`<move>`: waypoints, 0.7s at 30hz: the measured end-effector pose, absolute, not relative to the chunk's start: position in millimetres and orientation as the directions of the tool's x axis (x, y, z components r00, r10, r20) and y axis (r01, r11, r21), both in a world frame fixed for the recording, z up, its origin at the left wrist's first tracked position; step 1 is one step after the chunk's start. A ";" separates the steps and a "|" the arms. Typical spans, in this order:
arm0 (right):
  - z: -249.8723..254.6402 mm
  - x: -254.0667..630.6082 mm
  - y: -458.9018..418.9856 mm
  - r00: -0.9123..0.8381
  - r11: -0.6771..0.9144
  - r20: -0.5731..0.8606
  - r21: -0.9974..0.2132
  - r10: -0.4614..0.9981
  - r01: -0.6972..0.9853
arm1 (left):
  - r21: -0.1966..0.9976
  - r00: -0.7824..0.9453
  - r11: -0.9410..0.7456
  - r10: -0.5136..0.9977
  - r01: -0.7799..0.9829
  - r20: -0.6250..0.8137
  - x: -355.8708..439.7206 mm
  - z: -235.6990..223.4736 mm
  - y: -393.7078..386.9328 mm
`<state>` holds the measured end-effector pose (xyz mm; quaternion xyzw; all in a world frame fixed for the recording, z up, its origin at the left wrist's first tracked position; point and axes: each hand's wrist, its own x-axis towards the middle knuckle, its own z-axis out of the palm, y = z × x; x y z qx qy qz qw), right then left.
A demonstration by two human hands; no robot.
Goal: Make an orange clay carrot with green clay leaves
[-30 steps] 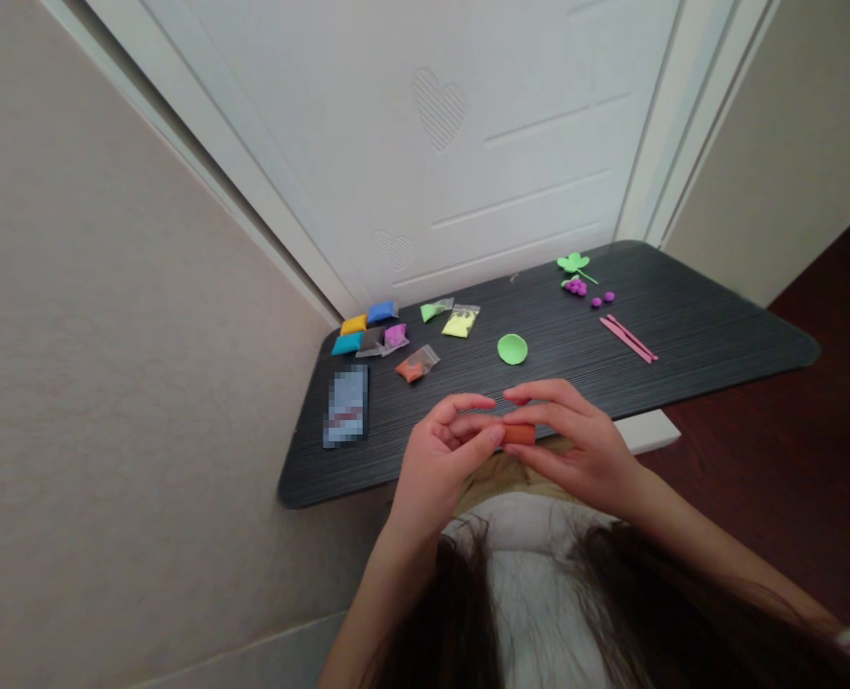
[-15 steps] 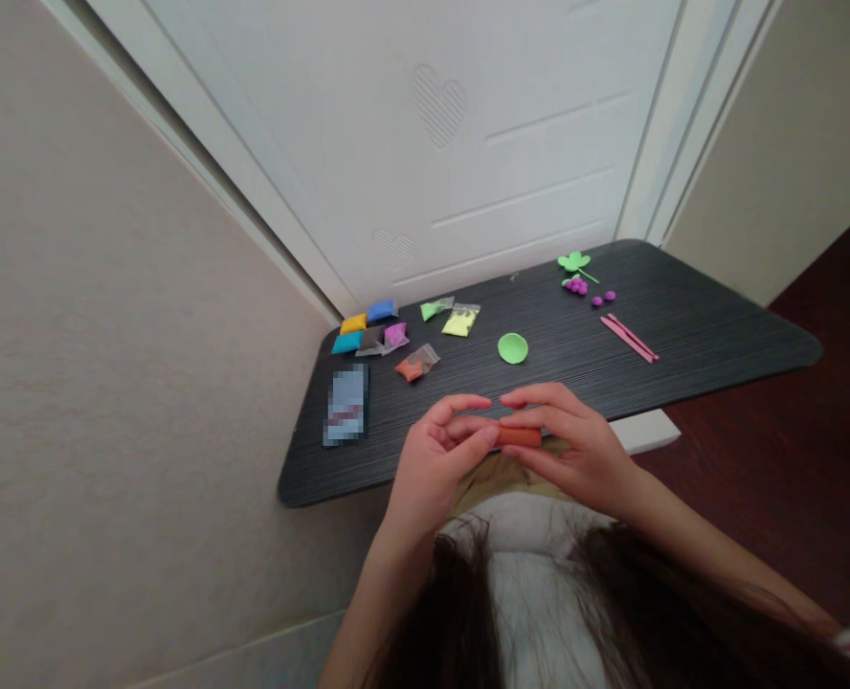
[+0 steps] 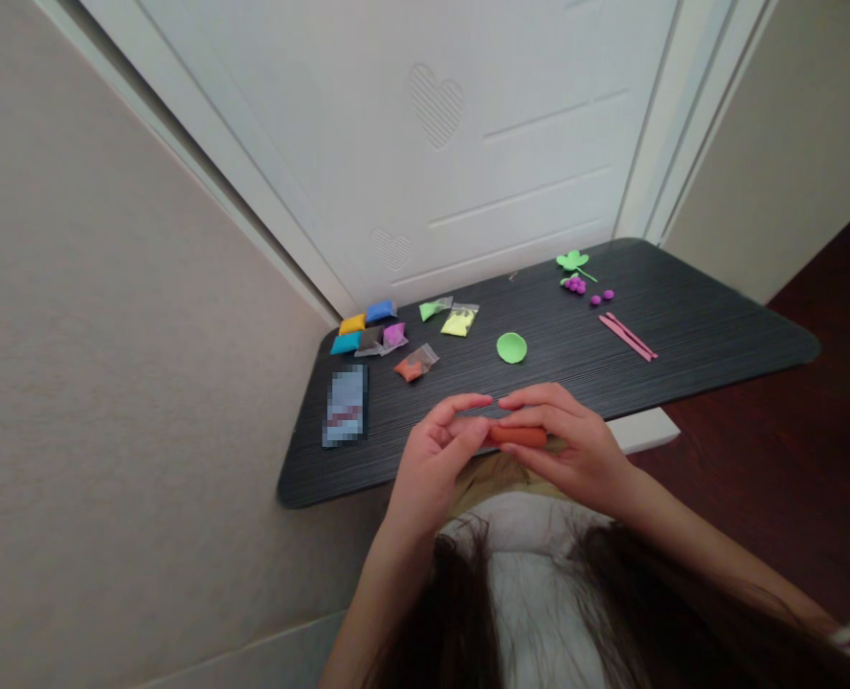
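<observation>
An orange-red roll of modelling clay point(image 3: 522, 436) lies between my two hands, just above the table's front edge. My left hand point(image 3: 443, 445) pinches its left end with thumb and fingers. Around its right part curls my right hand point(image 3: 569, 435), thumb below and fingers above. On the table beyond my hands is a flat light-green clay disc point(image 3: 512, 348). An opened clear bag of orange clay point(image 3: 416, 364) lies left of the disc.
On the dark table point(image 3: 425, 421) lie several colourful clay packets point(image 3: 347, 342), a yellow clay bag point(image 3: 460, 320) and a phone-like device point(image 3: 346, 406). Toward the right are pink tools point(image 3: 627, 337), purple clay balls point(image 3: 601, 298) and a green clay clover point(image 3: 572, 260). A white door stands behind.
More of the orange roll shows now, and it reaches slightly farther right. My left thumb has shifted a little to the left along it.
</observation>
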<state>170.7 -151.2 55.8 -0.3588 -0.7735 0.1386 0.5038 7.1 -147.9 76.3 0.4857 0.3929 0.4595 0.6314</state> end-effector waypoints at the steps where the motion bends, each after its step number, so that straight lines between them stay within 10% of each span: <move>1: 56.0 170.8 -151.0 -0.233 0.706 0.683 -0.575 0.692 0.413 | 0.974 0.266 0.106 0.963 -0.200 -0.050 6.6 76.5 -147.7; 21: 56.2 167.9 -151.3 -0.235 0.685 0.654 -0.610 0.719 0.399 | 0.986 0.271 0.108 0.960 -0.125 -0.071 8.9 78.7 -150.1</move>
